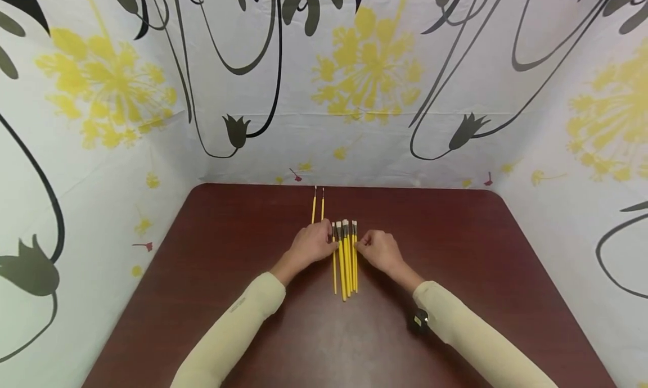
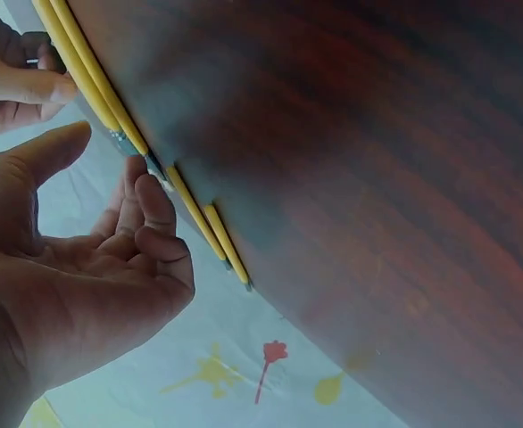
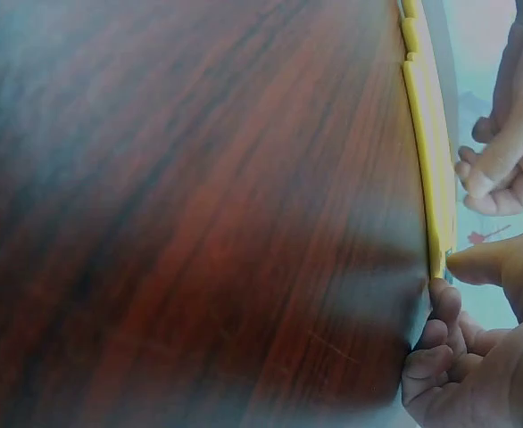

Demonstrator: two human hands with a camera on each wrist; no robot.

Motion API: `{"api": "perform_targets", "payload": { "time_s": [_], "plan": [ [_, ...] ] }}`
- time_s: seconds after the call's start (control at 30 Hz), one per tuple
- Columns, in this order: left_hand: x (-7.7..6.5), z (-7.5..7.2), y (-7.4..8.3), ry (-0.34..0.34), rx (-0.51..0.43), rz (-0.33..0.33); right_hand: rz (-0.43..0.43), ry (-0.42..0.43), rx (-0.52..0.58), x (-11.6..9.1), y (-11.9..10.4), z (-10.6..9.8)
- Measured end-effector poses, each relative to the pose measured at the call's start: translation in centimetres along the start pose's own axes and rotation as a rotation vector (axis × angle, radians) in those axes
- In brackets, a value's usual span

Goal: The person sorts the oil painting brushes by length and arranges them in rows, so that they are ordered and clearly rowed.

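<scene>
Several paintbrushes (image 1: 346, 264) with yellow handles and pale bristles lie side by side on the table, bristle ends pointing away from me. My left hand (image 1: 313, 242) is at their left side; in the left wrist view its thumb stands apart from the loosely bent fingers, with nothing held. At the right side of the row, my right hand (image 1: 382, 250) has its thumb and fingertips against the outermost brush (image 3: 429, 160), near the dark ferrule. Two thinner brushes (image 1: 314, 206) lie farther back, beyond my left hand, their lower ends hidden by it.
The dark red-brown table (image 1: 435, 343) has rounded back corners. A white cloth (image 1: 304, 95) with yellow and grey plant patterns hangs behind it and along both sides. A small black device (image 1: 421, 319) sits at the right sleeve.
</scene>
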State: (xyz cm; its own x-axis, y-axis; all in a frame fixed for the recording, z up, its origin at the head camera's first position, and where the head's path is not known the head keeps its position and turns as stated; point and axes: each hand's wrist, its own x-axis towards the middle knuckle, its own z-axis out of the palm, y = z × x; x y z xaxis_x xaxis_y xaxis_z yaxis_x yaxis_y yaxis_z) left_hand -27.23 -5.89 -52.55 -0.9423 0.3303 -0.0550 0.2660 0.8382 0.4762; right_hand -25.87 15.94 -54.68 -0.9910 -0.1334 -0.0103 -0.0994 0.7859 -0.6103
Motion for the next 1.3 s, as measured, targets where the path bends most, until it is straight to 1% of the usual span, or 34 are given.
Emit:
{"api": "perform_targets", "payload": {
  "time_s": [0.13,0.33,0.47,0.63,0.83,0.93,1.07,1.2,1.3],
  "plan": [
    [-0.7,0.1,-0.3,-0.017,0.038,0.02,0.009,0.004,-0.004,0.0,-0.4,0.3],
    [-1.4,0.3,-0.4,-0.019,0.101,0.005,0.003,-0.011,-0.01,0.1,-0.6,0.6],
    [-1.4,0.6,-0.2,-0.017,0.126,-0.005,-0.009,-0.022,-0.018,0.2,-0.4,0.5],
    [-1.2,0.9,0.2,-0.028,0.176,0.002,0.016,-0.024,-0.056,0.1,-0.2,0.1],
    [-1.2,1.1,0.5,-0.015,0.245,-0.015,0.041,-0.067,-0.058,0.0,-0.4,-0.1],
    [-1.3,1.2,0.6,-0.022,0.259,-0.02,0.062,-0.09,-0.067,0.0,-0.7,-0.1],
    [-1.4,1.1,0.8,-0.042,0.263,-0.041,0.094,-0.116,-0.113,-0.2,-0.8,-0.2],
    [-1.3,1.1,1.0,-0.061,0.255,-0.067,0.125,-0.125,-0.161,-0.3,-0.9,-0.5],
    [-1.2,1.1,1.2,-0.065,0.246,-0.08,0.131,-0.13,-0.183,-0.4,-1.0,-0.7]
  ]
}}
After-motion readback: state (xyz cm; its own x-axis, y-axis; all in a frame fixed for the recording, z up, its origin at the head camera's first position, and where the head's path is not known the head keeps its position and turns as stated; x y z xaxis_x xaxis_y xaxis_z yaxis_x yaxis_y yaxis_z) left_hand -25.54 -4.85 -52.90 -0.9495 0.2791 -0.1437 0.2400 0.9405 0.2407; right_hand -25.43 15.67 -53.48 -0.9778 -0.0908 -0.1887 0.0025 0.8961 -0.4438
